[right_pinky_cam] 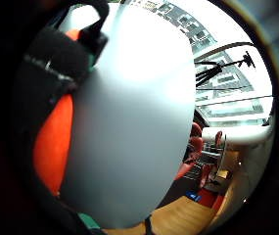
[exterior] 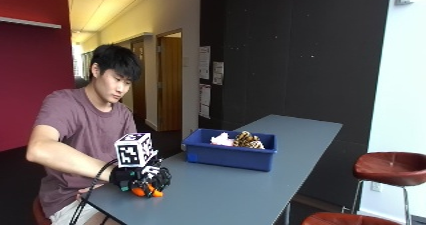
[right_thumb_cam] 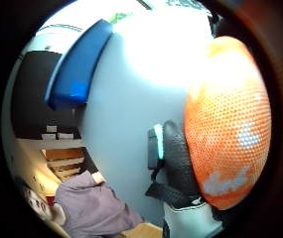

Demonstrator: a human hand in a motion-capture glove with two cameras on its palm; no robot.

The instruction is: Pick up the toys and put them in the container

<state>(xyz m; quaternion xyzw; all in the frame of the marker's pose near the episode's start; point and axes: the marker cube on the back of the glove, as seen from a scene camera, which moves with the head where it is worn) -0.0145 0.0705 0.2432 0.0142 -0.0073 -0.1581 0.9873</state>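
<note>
We see the gloved right hand (exterior: 142, 179) with its fingers curled round an orange toy (exterior: 144, 191), holding it low at the near end of the grey table (exterior: 266, 185). Up close, the orange toy has a bumpy, dotted skin and sits right against the palm. The blue container (exterior: 229, 154) is well apart, farther along the table, with a striped toy (exterior: 247, 140) inside it.

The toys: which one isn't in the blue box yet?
The orange toy, gripped by the gloved right hand at the table's near end. The striped toy and pale one lie in the blue container.
</note>
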